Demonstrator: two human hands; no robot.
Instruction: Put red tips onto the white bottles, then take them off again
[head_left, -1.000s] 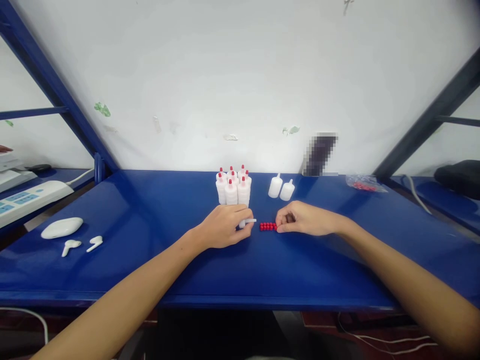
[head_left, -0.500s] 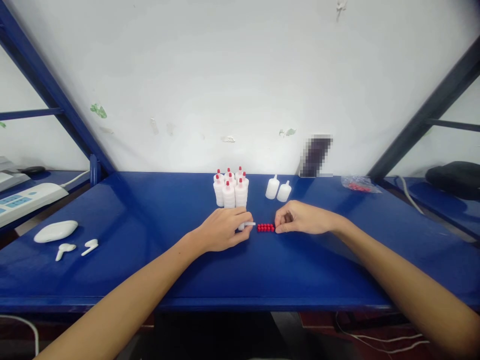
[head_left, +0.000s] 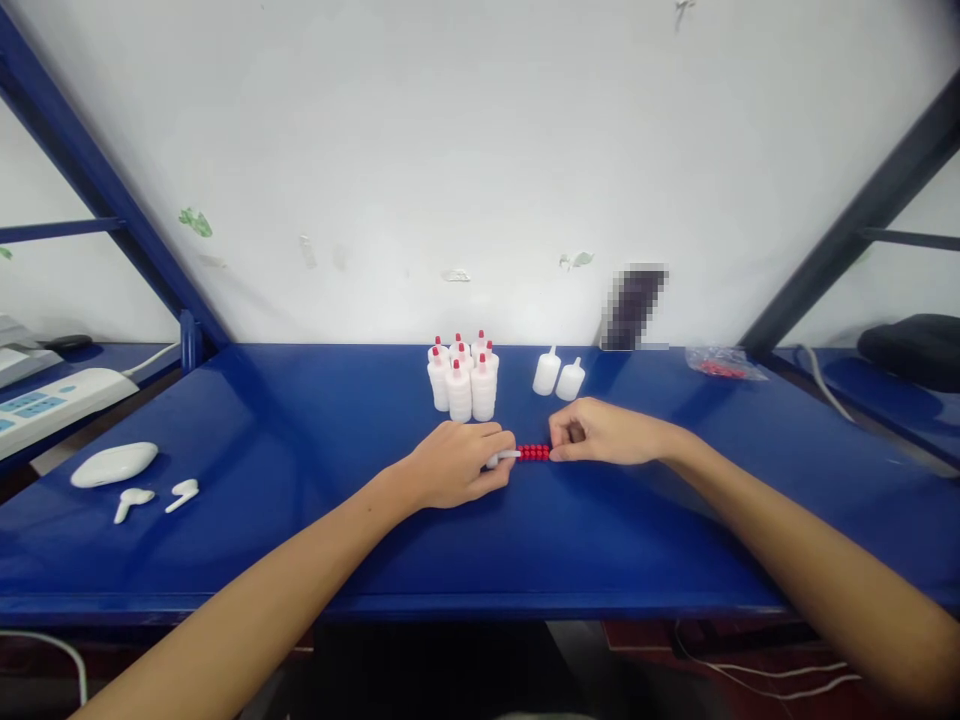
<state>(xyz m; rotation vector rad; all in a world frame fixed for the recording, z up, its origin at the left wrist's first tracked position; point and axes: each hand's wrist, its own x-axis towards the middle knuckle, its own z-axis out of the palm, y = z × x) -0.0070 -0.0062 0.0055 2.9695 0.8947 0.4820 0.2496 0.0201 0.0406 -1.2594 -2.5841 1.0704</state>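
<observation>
My left hand [head_left: 469,465] is closed around a white squeeze bottle [head_left: 508,455], mostly covered by the fingers. Its bare nozzle lies sideways and points right, its tip at the left end of two short rows of red caps [head_left: 535,453]. At the right end of those rows is my right hand [head_left: 592,432], thumb and fingers curled together against the caps; whether a cap is between the fingertips is hidden. Behind my left hand stand several white bottles with red caps [head_left: 460,390], grouped closely. Two uncapped white bottles [head_left: 559,375] stand beyond my right hand.
A clear plastic bag with red pieces [head_left: 724,367] lies at the back right of the blue table [head_left: 570,560]. On the left are a white earbud case [head_left: 114,465], two earbuds [head_left: 182,493] and a power strip [head_left: 56,400]. A blurred dark object [head_left: 634,307] leans on the wall.
My left hand has shifted slightly right and down with the bottle, bringing its nozzle up to the left end of the caps. My right hand has hardly moved.
</observation>
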